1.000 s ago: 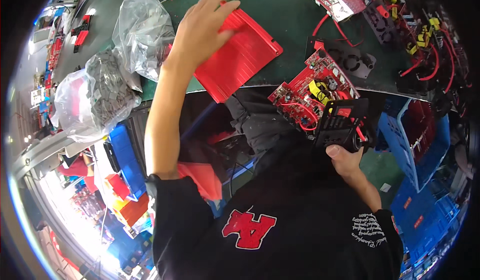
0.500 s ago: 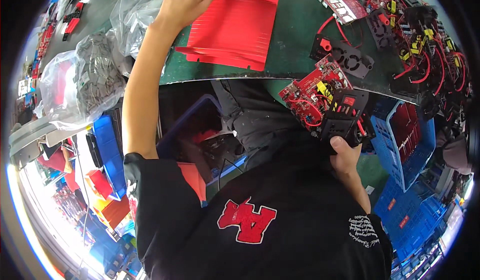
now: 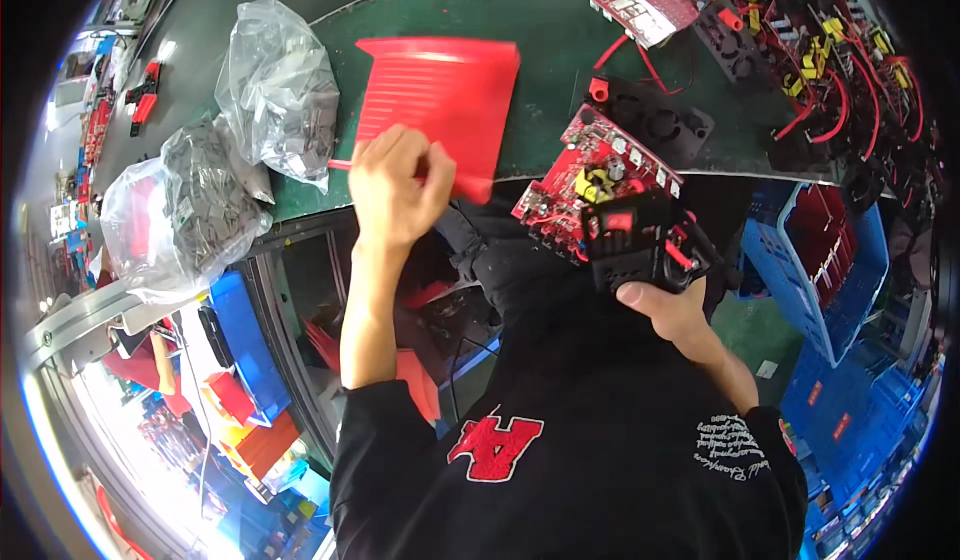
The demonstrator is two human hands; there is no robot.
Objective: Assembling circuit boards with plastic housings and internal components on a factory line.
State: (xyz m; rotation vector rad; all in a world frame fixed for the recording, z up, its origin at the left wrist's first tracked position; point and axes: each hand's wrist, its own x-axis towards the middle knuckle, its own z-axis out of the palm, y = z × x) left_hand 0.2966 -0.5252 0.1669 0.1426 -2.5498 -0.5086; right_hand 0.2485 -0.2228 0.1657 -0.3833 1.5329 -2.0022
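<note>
While a clear plastic bag point(image 3: 190, 205) is slumping near the close edge of the green tabletop point(image 3: 545, 85), a second clear bag point(image 3: 280, 90) is lying just beyond it, with dark grey contents showing through. Further right, the left hand point(image 3: 400, 185) is overlapping the near left part of a ribbed red panel point(image 3: 450, 110), its fingers bending inward; whether they are grasping the panel cannot be told. The panel is showing a raised lip along its far side, and its near corner is reaching past the tabletop's edge in this view.

To the right, a red circuit board point(image 3: 600, 170) carrying a yellow component is slanting across the tabletop's edge, joined to a black end plate point(image 3: 625, 235). The right hand point(image 3: 675, 310) is gripping that end from below, the thumb pressing against the black plate. Just beyond the board, a dark plate with fan-shaped cutouts point(image 3: 670, 125) is lying on the tabletop, and a red board with a white label point(image 3: 640, 10) is resting farther back. At the far right, wired assemblies point(image 3: 825, 55) are crowding together, and a blue crate point(image 3: 785, 265) is standing below the tabletop.
</note>
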